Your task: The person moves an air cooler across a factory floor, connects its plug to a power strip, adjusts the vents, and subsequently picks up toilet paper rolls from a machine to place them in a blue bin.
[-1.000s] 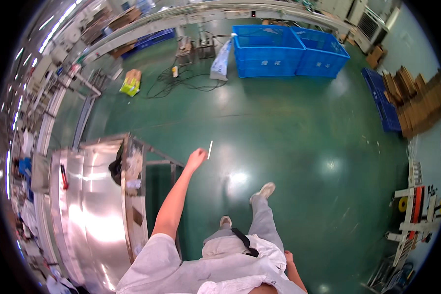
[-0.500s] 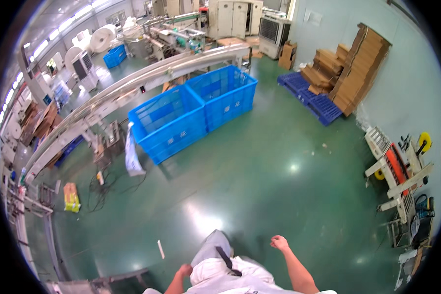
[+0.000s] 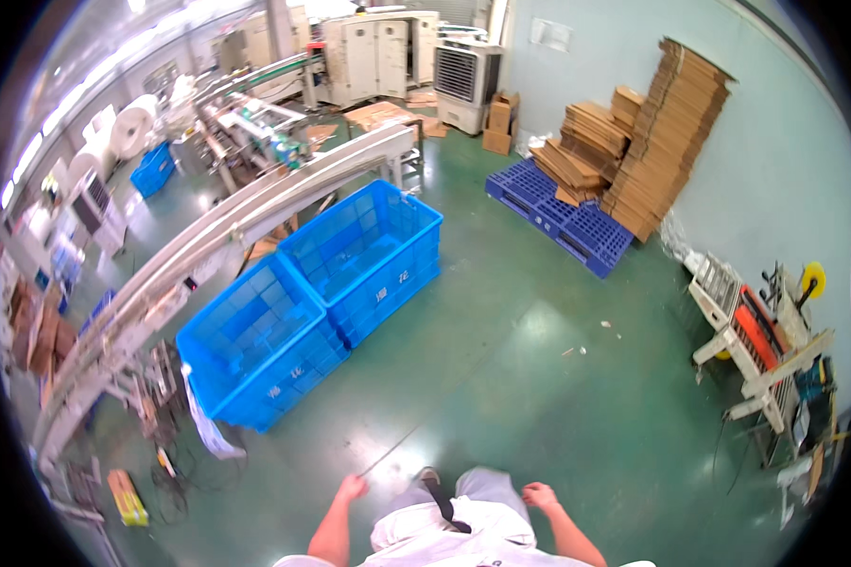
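Observation:
My left hand [image 3: 352,488] hangs in front of my left thigh, above the green floor, its fingers loosely curled around nothing visible. On the other side, my right hand [image 3: 539,495] hangs beside my right leg, likewise curled in with nothing seen in it. Neither hand touches an object. Ahead and to the left stand two large blue plastic crates, side by side: the nearer crate [image 3: 288,386] and the farther crate [image 3: 388,295]. Both are open-topped. A pale plastic sheet [image 3: 208,430] droops from the nearer crate's left corner to the floor.
A long conveyor [image 3: 189,246] runs behind the crates. Flattened cardboard [image 3: 667,142] is stacked against the wall by a blue pallet [image 3: 577,231]. An air cooler [image 3: 465,87] stands farther back. A machine frame [image 3: 752,335] is at right; cables [image 3: 175,487] lie at left.
The view has moved forward and turned, so the crates appear nearer and lower left. My left hand has swung forward; my right hand has swung back toward my leg.

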A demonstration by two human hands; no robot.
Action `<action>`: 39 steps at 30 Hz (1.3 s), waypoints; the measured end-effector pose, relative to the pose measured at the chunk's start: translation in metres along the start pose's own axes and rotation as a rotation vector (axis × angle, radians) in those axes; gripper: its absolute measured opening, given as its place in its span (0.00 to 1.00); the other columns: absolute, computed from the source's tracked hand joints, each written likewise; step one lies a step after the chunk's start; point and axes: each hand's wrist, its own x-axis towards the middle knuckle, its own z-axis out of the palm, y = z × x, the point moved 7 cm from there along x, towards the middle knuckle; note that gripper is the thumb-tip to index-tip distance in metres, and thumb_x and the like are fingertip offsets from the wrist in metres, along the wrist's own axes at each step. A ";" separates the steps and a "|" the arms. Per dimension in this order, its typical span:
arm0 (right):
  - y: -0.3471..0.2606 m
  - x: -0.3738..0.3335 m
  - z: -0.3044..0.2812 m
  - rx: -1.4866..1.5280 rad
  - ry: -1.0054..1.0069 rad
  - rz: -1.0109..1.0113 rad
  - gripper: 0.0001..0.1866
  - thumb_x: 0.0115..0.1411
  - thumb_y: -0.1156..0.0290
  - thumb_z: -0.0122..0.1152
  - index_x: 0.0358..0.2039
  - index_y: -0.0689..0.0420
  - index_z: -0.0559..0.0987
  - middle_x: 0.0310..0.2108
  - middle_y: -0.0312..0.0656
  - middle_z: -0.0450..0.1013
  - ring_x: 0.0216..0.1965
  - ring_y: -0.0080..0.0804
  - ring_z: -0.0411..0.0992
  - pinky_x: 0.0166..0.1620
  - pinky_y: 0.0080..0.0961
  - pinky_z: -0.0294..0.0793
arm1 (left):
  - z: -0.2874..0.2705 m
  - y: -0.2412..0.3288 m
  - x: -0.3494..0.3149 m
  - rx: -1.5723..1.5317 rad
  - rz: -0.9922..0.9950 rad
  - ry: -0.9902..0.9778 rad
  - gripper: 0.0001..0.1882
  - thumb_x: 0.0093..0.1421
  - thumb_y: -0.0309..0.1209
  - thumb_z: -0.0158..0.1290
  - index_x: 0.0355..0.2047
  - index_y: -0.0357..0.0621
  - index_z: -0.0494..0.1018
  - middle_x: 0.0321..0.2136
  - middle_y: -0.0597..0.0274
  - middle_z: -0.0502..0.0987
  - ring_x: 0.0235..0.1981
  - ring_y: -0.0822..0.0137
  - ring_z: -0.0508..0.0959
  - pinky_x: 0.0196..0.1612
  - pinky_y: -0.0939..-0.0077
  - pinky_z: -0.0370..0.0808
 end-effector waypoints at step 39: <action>-0.730 0.631 -0.263 0.236 0.114 0.166 0.11 0.56 0.69 0.54 0.32 0.64 0.75 0.25 0.51 0.76 0.24 0.38 0.77 0.27 0.32 0.79 | -0.203 0.965 0.741 -0.092 0.296 0.007 0.16 0.60 0.39 0.48 0.34 0.37 0.74 0.28 0.59 0.79 0.29 0.68 0.78 0.33 0.72 0.75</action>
